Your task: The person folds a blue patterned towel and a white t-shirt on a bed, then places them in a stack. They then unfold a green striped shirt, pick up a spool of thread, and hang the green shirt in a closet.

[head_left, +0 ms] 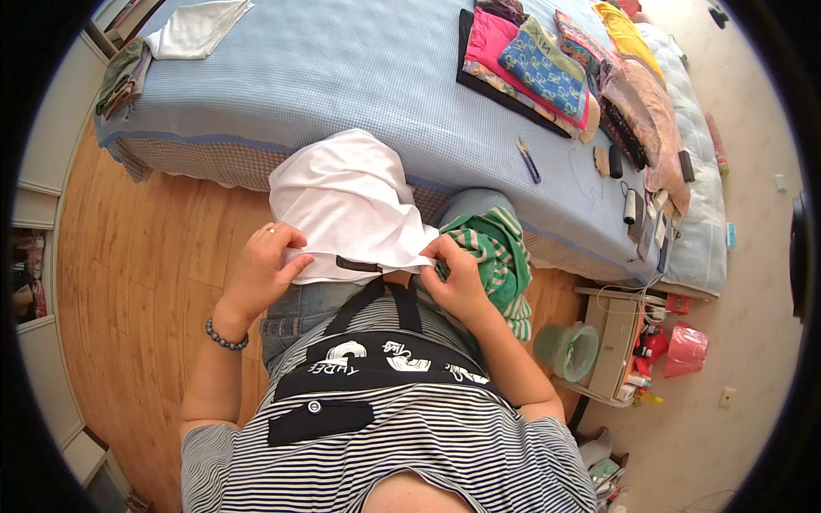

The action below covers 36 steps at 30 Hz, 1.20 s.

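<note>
White cloth point(342, 192), perhaps a garment, is draped over my lap and knees, its far part reaching the bed's edge. My left hand point(265, 263), wearing a ring, pinches its near edge on the left between thumb and fingers. At the near right corner my right hand point(453, 278) grips the same edge, fingers bent. Between the hands, a short dark brown strip point(358, 265) shows at that edge. A green and white striped cloth point(506, 256) lies bunched over my right knee, just beyond the right hand.
Ahead stands a bed with a light blue cover point(342, 68). On it are folded colourful clothes point(547, 73), blue-handled snips point(528, 161), and another white cloth point(198, 30). A green bin point(571, 352) stands by a small cabinet point(611, 350) at the right.
</note>
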Each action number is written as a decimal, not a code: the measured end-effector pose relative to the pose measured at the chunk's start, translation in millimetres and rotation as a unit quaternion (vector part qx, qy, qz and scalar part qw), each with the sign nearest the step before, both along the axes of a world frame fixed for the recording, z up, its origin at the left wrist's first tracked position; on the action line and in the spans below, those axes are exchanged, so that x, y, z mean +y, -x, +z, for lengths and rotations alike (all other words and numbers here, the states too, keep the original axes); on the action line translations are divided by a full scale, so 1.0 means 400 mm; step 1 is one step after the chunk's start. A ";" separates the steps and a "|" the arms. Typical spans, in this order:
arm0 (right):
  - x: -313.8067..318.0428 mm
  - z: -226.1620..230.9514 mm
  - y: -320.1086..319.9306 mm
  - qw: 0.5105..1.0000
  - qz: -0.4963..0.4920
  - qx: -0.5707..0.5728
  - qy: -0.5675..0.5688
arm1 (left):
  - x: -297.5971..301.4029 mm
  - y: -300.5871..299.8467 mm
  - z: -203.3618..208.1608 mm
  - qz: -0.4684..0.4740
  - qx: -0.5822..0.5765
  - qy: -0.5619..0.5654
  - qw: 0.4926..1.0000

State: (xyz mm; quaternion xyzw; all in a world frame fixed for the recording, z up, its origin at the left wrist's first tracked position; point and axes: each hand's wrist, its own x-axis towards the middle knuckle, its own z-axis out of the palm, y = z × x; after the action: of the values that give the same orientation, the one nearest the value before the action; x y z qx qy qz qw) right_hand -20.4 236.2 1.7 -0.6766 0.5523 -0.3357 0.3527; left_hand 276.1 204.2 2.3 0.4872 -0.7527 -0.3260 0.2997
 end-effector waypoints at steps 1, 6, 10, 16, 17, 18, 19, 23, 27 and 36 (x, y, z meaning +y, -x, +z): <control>0.001 0.000 -0.001 1.000 -0.002 0.000 0.000 | 0.000 0.010 0.006 0.011 -0.012 0.049 0.999; 0.002 -0.020 0.007 0.998 -0.013 -0.053 -0.041 | 0.046 0.076 0.041 -0.073 0.041 0.132 0.988; -0.035 0.013 -0.032 0.985 -0.058 -0.157 -0.050 | 0.097 0.180 -0.035 -0.248 0.168 -0.292 0.908; -0.027 0.112 -0.061 0.971 -0.034 -0.225 -0.072 | 0.036 0.215 -0.042 0.022 0.561 -0.582 0.588; -0.024 0.114 -0.064 0.969 -0.044 -0.233 -0.069 | 0.032 0.223 -0.046 0.060 0.581 -0.564 0.584; -0.023 0.116 -0.067 0.967 -0.053 -0.241 -0.067 | 0.028 0.226 -0.049 0.098 0.599 -0.544 0.580; -0.022 0.113 -0.071 0.963 -0.069 -0.252 -0.067 | 0.016 0.224 -0.038 0.093 0.616 -0.534 0.572; -0.044 0.062 -0.059 0.925 -0.137 -0.338 -0.104 | 0.025 0.187 0.042 0.066 0.619 -0.464 0.630; -0.054 0.037 -0.065 0.909 -0.131 -0.364 -0.153 | 0.040 0.166 0.048 0.065 0.627 -0.458 0.627; -0.068 0.054 -0.141 0.897 0.023 -0.365 -0.249 | 0.002 0.149 0.110 0.065 0.668 -0.303 0.676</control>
State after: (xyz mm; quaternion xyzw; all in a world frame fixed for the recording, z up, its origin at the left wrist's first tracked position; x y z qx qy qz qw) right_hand 35.9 209.0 23.2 -0.4088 0.4346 -0.4026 0.6942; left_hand 216.4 204.8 46.1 0.2515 -0.1778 -0.7548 0.5792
